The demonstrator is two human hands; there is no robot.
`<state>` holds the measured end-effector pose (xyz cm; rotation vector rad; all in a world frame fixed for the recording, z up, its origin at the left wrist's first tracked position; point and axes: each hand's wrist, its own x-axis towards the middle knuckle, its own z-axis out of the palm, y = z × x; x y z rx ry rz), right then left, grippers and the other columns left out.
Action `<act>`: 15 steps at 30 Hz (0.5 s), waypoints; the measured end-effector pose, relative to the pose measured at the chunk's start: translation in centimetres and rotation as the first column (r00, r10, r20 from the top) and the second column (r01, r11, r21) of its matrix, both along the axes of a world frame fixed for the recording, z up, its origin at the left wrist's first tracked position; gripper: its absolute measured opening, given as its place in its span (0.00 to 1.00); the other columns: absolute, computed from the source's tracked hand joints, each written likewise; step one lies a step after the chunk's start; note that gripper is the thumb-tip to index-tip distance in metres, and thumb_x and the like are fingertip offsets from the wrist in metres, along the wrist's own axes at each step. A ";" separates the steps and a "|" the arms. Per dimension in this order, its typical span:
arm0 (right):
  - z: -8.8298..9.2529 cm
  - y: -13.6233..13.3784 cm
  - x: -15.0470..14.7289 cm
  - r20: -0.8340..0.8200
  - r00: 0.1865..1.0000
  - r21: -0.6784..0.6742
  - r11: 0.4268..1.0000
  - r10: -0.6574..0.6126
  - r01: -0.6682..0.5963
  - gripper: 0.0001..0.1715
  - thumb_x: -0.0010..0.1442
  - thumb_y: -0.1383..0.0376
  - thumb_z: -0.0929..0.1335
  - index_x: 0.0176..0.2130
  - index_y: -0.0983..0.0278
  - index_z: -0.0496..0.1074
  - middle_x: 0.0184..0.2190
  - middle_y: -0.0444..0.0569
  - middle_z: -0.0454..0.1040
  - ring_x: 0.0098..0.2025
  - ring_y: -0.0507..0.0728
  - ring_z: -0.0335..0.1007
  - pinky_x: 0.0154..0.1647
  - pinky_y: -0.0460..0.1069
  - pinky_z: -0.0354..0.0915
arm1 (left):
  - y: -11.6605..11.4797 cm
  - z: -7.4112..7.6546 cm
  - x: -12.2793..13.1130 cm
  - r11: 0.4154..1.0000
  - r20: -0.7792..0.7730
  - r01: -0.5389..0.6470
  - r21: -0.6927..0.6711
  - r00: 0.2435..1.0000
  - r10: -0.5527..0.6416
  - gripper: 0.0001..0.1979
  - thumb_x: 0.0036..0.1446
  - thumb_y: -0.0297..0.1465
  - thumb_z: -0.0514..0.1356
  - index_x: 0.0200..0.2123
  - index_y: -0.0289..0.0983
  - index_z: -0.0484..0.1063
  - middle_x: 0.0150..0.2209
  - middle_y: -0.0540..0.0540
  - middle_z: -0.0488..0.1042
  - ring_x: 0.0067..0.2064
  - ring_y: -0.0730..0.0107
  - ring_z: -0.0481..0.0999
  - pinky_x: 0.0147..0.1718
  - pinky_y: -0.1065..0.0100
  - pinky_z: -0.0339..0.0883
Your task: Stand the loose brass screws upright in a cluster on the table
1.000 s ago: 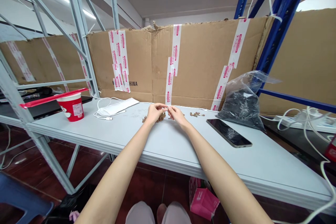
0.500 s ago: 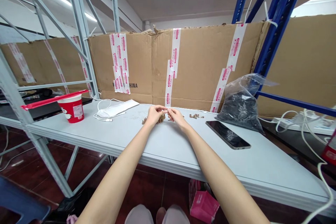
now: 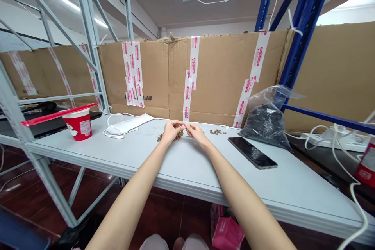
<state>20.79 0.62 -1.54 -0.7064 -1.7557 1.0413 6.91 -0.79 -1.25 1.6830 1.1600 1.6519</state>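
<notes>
Above the grey table [image 3: 123, 154], my left hand [image 3: 172, 131] and my right hand [image 3: 196, 131] meet fingertip to fingertip. Both are closed in a pinch, and whatever lies between the fingers is too small to make out. Under and beside my left hand sits a pile of small brassy brown pieces [image 3: 178, 136], partly covered by the hand. To the right of my right hand lies a smaller group of similar pieces [image 3: 217, 132]. A few more show close to the right fingers.
A black phone [image 3: 252, 152] and a clear bag of dark material [image 3: 265, 123] lie on the right. At left stand a red cup [image 3: 78, 125] and a white power strip with cable [image 3: 130, 123]. A cardboard wall [image 3: 155, 74] closes off the back.
The camera view has shifted slightly, so the scene sits a little lower in the picture. My hands stay together at the same spot over the table, with only small finger movement.
</notes>
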 end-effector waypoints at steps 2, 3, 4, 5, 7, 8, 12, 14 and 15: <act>-0.2 0.3 0.0 0.013 1.000 0.013 1.000 -0.014 0.013 0.25 0.51 0.45 0.61 0.22 0.64 0.59 0.14 0.38 0.53 0.18 0.47 0.46 0.20 0.45 0.45 | -0.1 0.1 0.1 1.000 0.006 -0.002 0.000 1.000 0.002 0.11 0.37 0.34 0.65 0.27 0.33 0.76 0.22 0.46 0.73 0.26 0.72 0.68 0.24 0.72 0.60; -0.4 0.5 0.0 0.026 0.999 0.020 1.000 -0.022 0.021 0.26 0.51 0.44 0.60 0.21 0.64 0.59 0.14 0.38 0.52 0.17 0.47 0.45 0.20 0.45 0.45 | -0.2 0.1 0.1 1.000 0.006 0.004 0.001 1.000 -0.004 0.12 0.37 0.34 0.65 0.27 0.33 0.76 0.22 0.46 0.73 0.26 0.72 0.68 0.24 0.72 0.60; -0.5 0.6 -0.1 0.039 0.999 0.024 0.999 -0.028 0.027 0.27 0.52 0.44 0.59 0.20 0.64 0.58 0.13 0.39 0.52 0.17 0.47 0.45 0.20 0.45 0.44 | -0.3 0.1 0.2 1.000 0.003 0.012 0.003 1.000 -0.012 0.12 0.37 0.35 0.65 0.27 0.33 0.76 0.22 0.46 0.73 0.26 0.72 0.68 0.24 0.72 0.60; -0.6 0.8 -0.1 0.047 0.998 0.026 0.999 -0.034 0.032 0.28 0.52 0.43 0.58 0.19 0.64 0.58 0.13 0.39 0.52 0.17 0.47 0.45 0.20 0.45 0.44 | -0.3 0.1 0.2 1.000 -0.001 0.020 0.004 1.000 -0.020 0.13 0.37 0.35 0.65 0.27 0.33 0.76 0.22 0.46 0.73 0.26 0.72 0.68 0.24 0.72 0.60; -0.7 1.0 0.0 0.046 0.998 0.026 0.998 -0.050 0.048 0.29 0.52 0.43 0.57 0.19 0.64 0.59 0.12 0.39 0.53 0.16 0.47 0.46 0.20 0.45 0.45 | -0.4 0.2 0.2 1.000 -0.005 0.026 0.001 1.000 -0.026 0.13 0.36 0.36 0.65 0.27 0.33 0.76 0.21 0.47 0.73 0.25 0.73 0.68 0.24 0.72 0.59; -0.7 1.0 0.0 0.038 0.997 0.024 0.998 -0.061 0.061 0.29 0.51 0.42 0.57 0.20 0.64 0.60 0.12 0.39 0.54 0.16 0.47 0.47 0.20 0.45 0.46 | -0.4 0.2 0.3 1.000 -0.007 0.023 -0.003 1.000 -0.024 0.14 0.36 0.36 0.65 0.27 0.32 0.76 0.21 0.47 0.72 0.25 0.73 0.68 0.24 0.72 0.59; -0.4 0.7 0.4 0.021 0.997 0.006 0.997 -0.075 0.075 0.29 0.50 0.42 0.59 0.24 0.65 0.63 0.13 0.39 0.56 0.17 0.48 0.49 0.20 0.45 0.48 | -0.4 0.1 0.3 1.000 -0.016 0.013 -0.014 1.000 -0.013 0.14 0.36 0.36 0.65 0.27 0.32 0.76 0.21 0.47 0.72 0.24 0.74 0.67 0.23 0.72 0.59; -0.3 0.6 0.6 0.030 0.998 0.008 0.998 -0.055 0.055 0.27 0.50 0.43 0.60 0.24 0.65 0.64 0.13 0.39 0.57 0.17 0.48 0.50 0.20 0.45 0.49 | -0.4 0.0 0.3 1.000 -0.022 0.018 -0.005 1.000 -0.018 0.14 0.37 0.37 0.65 0.27 0.32 0.76 0.20 0.47 0.72 0.23 0.74 0.67 0.23 0.72 0.59; -0.3 0.6 0.6 0.034 0.998 0.013 0.999 -0.049 0.048 0.27 0.49 0.44 0.61 0.24 0.65 0.64 0.14 0.40 0.57 0.18 0.48 0.50 0.20 0.45 0.49 | -0.3 0.0 0.3 1.000 -0.026 0.021 0.001 0.999 -0.021 0.14 0.37 0.37 0.65 0.27 0.33 0.76 0.20 0.47 0.72 0.23 0.74 0.67 0.23 0.72 0.59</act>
